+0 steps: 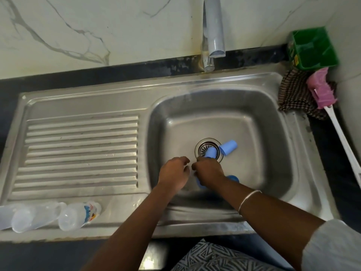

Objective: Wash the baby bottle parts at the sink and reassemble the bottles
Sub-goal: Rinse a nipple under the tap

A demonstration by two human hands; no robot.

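In the stainless steel sink basin, the right hand curls its fingers around a light blue plastic bottle cap over the round drain, the left hand hovers beside it with fingers loosely bent, holding nothing, while clear plastic baby bottles lie on the drainboard's front edge.

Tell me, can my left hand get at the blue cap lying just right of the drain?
Probably yes, but awkwardly. The blue cap lies uncovered in the basin, yet the right hand and another blue cap over the drain sit between it and the left hand. The right hand is nearer.
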